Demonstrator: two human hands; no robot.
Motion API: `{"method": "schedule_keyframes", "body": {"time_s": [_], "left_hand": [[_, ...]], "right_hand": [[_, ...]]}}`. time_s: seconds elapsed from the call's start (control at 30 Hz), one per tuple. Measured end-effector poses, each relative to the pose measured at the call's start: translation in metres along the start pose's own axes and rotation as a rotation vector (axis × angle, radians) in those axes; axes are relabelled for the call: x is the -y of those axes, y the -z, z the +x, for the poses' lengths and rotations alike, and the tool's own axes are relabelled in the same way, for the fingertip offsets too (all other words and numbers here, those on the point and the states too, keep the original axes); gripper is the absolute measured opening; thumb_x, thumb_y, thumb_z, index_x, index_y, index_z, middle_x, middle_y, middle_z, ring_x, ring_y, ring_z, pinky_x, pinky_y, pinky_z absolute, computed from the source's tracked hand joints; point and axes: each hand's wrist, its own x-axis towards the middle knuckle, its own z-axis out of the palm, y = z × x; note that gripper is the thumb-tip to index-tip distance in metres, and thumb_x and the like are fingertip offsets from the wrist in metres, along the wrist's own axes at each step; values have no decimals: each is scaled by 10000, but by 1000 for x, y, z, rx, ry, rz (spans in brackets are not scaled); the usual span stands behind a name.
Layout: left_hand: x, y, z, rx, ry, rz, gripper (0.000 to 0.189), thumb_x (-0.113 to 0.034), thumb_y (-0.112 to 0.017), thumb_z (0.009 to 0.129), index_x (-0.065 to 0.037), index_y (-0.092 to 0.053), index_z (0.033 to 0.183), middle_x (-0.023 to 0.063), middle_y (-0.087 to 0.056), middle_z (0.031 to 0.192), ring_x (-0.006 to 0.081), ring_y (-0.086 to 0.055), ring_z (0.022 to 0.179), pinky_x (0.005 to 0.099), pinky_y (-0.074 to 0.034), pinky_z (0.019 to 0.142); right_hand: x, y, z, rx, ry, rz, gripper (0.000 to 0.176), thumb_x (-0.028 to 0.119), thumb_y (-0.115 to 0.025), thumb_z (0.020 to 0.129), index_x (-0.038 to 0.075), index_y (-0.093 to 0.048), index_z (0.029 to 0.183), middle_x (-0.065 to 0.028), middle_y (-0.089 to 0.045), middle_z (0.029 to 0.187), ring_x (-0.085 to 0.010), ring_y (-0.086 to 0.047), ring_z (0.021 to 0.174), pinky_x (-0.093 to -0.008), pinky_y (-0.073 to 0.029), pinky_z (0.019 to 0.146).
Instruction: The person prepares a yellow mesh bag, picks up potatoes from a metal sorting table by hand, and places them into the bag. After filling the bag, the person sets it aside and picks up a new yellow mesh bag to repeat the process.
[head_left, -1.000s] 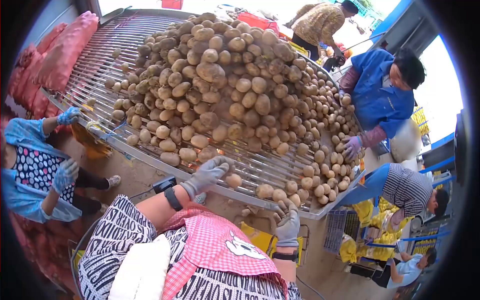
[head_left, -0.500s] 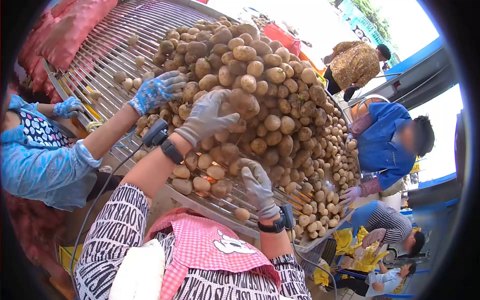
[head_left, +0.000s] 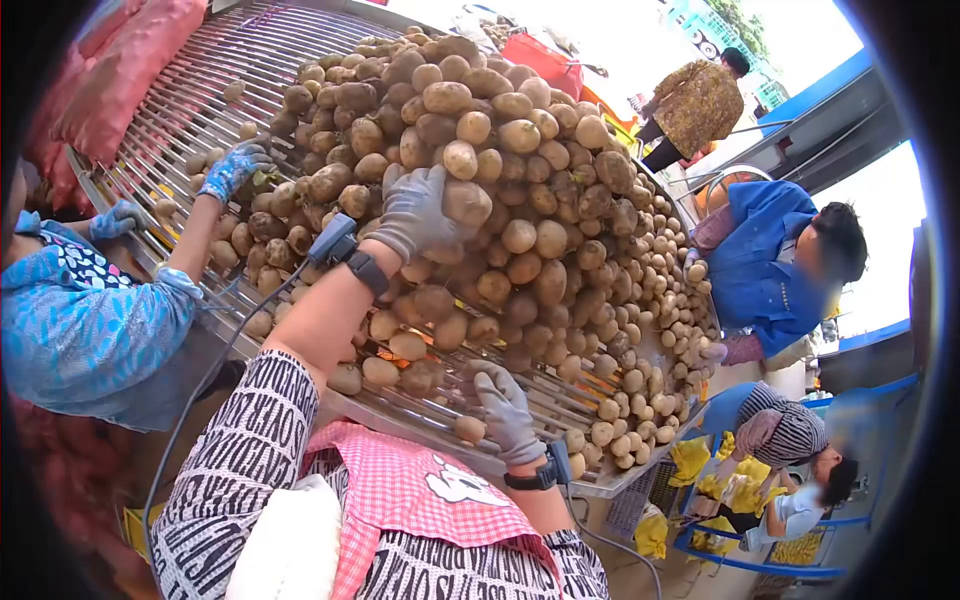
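A large heap of potatoes (head_left: 540, 235) lies on a slatted metal rack (head_left: 215, 80). In a grey glove, my left hand (head_left: 418, 212) reaches over the near side of the heap, its fingers curled against a brown potato (head_left: 464, 203) on their right side. My right hand (head_left: 503, 410), also gloved in grey, is low at the rack's near edge with its fingers loosely bent and apart, holding nothing visible. Just left of it a single potato (head_left: 469, 429) rests on the slats. Several loose potatoes lie between my two hands.
At the left, a co-worker in a blue patterned top (head_left: 90, 320) has a gloved hand on the heap. Across the rack leans a person in a blue jacket (head_left: 765, 265). Red mesh sacks (head_left: 130, 80) stand at the upper left. Yellow sacks (head_left: 740, 490) lie lower right.
My left hand has shifted slightly right and stays at the heap. My right hand has moved a little down. The left co-worker's hand has moved left along the heap.
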Motion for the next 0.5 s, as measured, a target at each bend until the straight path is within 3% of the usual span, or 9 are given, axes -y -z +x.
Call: {"method": "schedule_keyframes", "body": {"time_s": [0.13, 0.2, 0.23, 0.3, 0.33, 0.43, 0.5], "left_hand": [[-10, -4, -12, 22, 20, -216, 975, -622, -813, 537, -23, -544, 1258, 205, -622, 1169, 356, -595, 1126, 530, -281, 1119], [-27, 1, -35, -36, -133, -162, 960, -623, -829, 554, -18, -557, 1248, 194, -631, 1160, 365, -596, 1121, 504, -343, 1082], [-35, -2, -48, -36, -141, -156, 960, -623, -829, 554, -18, -557, 1248, 194, -631, 1160, 365, -596, 1121, 504, -343, 1082], [-57, -9, -78, -31, -326, -431, 942, -589, -873, 541, -50, -557, 1245, 158, -634, 1164, 339, -598, 1123, 558, -260, 1113], [-70, -8, -95, 26, -421, -449, 938, -576, -873, 548, -53, -551, 1257, 157, -631, 1168, 335, -596, 1130, 557, -245, 1128], [-111, -11, -147, 307, -603, -537, 911, -531, -864, 571, -60, -536, 1279, 156, -625, 1181, 332, -588, 1153, 561, -200, 1162], [-129, -24, -178, 479, -678, -568, 918, -509, -854, 571, -62, -522, 1301, 163, -621, 1190, 341, -576, 1175, 558, -185, 1172]], "right_hand": [[5, 9, -21, 24, -24, 89, 299, 200, -545, 1023, 24, -572, 1264, -45, -635, 1144, -107, -599, 1027, -268, -497, 895], [4, 18, -32, 33, -44, 117, 380, 297, -497, 1046, 48, -505, 1333, -119, -604, 1240, -203, -616, 1084, -336, -513, 944], [5, 23, -36, 32, -38, 126, 380, 297, -497, 1046, 48, -505, 1333, -119, -604, 1240, -203, -616, 1084, -336, -513, 944], [8, 31, -43, 71, -50, 649, 499, 379, -466, 1044, 52, -417, 1418, -180, -522, 1374, -269, -572, 1189, -397, -491, 1005], [12, 29, -44, 29, -59, 754, 607, 504, -487, 1000, 83, -418, 1432, -137, -525, 1394, -275, -572, 1204, -416, -530, 937], [-3, 47, -52, 213, -67, 1026, 651, 551, -468, 984, 97, -412, 1447, -110, -506, 1428, -287, -535, 1258, -425, -490, 1009], [-31, 67, -58, 197, -88, 1157, 668, 579, -467, 966, 102, -439, 1433, -87, -494, 1448, -299, -533, 1259, -463, -470, 1033]]}}
